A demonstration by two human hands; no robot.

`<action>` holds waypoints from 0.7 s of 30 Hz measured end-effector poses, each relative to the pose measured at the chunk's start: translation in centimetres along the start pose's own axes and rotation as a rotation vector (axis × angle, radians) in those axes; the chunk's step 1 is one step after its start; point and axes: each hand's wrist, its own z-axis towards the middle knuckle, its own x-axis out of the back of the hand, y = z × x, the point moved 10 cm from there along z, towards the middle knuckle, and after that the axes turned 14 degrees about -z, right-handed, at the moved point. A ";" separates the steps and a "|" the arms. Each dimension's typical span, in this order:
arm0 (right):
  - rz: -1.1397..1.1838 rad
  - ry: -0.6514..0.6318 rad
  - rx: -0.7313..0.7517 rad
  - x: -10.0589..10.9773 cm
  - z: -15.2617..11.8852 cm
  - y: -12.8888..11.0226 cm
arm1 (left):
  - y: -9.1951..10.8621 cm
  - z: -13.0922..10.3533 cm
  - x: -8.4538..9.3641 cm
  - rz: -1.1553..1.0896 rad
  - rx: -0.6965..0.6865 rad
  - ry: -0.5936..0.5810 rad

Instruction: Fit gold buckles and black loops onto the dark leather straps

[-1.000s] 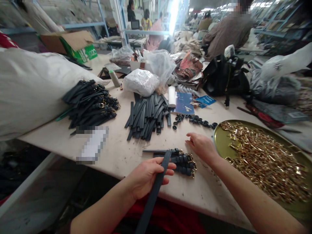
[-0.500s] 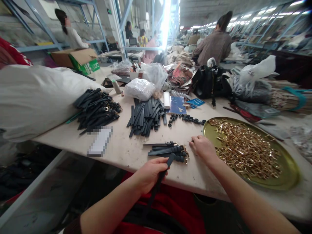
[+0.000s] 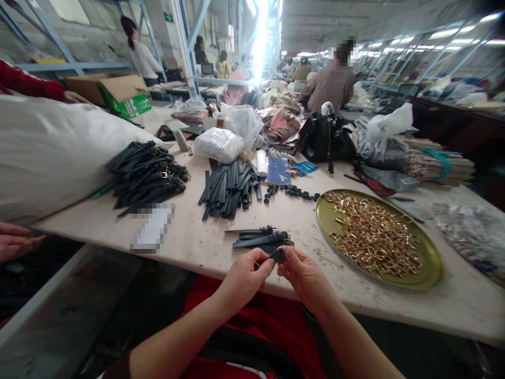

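Note:
My left hand (image 3: 248, 276) pinches a dark strap (image 3: 278, 255) at the front edge of the table. Close beside it, my right hand (image 3: 303, 273) has its fingers closed on the strap's other end; whether it also holds a small part is hidden. Just behind both hands lies a small stack of dark straps with gold buckles (image 3: 260, 239). Farther back are a pile of plain dark strips (image 3: 229, 187) and a row of small black loops (image 3: 302, 193). To the right, a round gold tray (image 3: 432, 271) carries many gold buckles (image 3: 374, 234).
A heap of buckled straps (image 3: 148, 171) lies left, beside a big white sack (image 3: 59, 152). A black bag (image 3: 325, 137) and plastic-wrapped bundles stand at the back. Another person's hand (image 3: 18, 241) shows at the left edge, and a red sleeve (image 3: 35, 81) above it.
My right hand has moved left from beside the tray to my left hand and closed on the strap. Another person's hand has appeared at the left edge. The view has shifted slightly.

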 end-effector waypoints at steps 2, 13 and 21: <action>-0.052 0.024 0.043 -0.8 -0.3 0.1 | 0.4 -0.1 -0.3 0.125 -0.042 -0.024; -0.317 0.215 0.140 2.0 0.9 -0.3 | -1.1 -0.1 -1.3 0.181 0.153 -0.250; -0.527 0.114 0.258 1.9 3.8 -1.6 | -1.3 3.6 1.2 0.156 0.036 -0.102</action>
